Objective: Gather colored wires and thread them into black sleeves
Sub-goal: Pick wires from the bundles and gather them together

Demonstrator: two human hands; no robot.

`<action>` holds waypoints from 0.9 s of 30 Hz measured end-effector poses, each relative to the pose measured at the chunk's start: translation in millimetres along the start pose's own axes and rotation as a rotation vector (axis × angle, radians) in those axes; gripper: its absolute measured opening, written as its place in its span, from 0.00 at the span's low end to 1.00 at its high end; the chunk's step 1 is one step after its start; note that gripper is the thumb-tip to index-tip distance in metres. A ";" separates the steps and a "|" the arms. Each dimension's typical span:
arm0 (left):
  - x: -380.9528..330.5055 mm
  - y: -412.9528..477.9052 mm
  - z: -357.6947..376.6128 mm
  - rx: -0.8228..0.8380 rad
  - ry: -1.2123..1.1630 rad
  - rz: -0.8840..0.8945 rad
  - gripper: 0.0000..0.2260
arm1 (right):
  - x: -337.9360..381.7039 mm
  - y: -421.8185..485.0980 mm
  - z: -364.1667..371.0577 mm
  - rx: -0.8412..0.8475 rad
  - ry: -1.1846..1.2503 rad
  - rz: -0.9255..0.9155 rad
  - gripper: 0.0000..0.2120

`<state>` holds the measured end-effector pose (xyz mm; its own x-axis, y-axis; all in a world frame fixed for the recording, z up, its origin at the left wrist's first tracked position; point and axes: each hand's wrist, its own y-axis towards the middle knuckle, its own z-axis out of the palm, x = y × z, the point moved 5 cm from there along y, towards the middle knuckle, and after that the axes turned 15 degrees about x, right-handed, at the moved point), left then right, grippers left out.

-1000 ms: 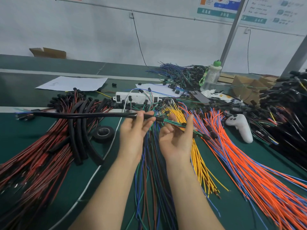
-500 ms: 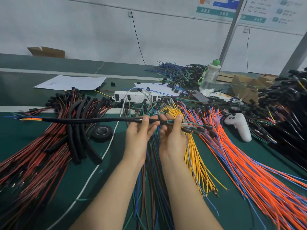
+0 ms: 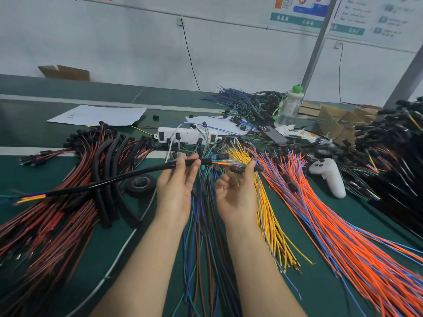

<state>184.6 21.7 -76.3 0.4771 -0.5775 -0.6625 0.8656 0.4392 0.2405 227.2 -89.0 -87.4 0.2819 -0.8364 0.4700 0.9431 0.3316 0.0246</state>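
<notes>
Above piled wires [image 3: 206, 248], left hand [image 3: 176, 188] pinching black sleeve [image 3: 109, 181], right hand [image 3: 238, 193] pinching wire bundle [image 3: 220, 163], tape roll [image 3: 140, 183] and controller [image 3: 329, 179] nearby

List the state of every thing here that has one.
black sleeve, held in the air, wires through it, tips out its far end.
wire bundle, threaded, pinched at the connector end.
left hand, grips the sleeve's mouth.
right hand, pinches the wire bundle.
bottle, upright, capped.
tape roll, lying flat.

Posters [image 3: 297, 10] unreadable, blurry; orange wires [image 3: 343, 248] cut off btm-right.
</notes>
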 end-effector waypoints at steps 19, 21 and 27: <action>8.9 -2.8 4.3 0.036 -0.026 -0.052 0.09 | -2.2 -3.8 8.3 0.062 0.270 0.021 0.10; 8.7 -2.8 4.2 0.040 -0.026 -0.055 0.09 | -3.2 -4.3 8.4 0.067 0.271 0.032 0.10; 9.9 -2.3 3.4 0.042 -0.029 -0.074 0.08 | -5.1 -2.4 1.1 0.007 0.168 0.086 0.15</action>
<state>187.8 12.6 -81.0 0.4155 -0.6274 -0.6586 0.9039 0.3661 0.2214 223.3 -85.1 -88.8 0.3873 -0.8659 0.3164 0.9132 0.4075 -0.0026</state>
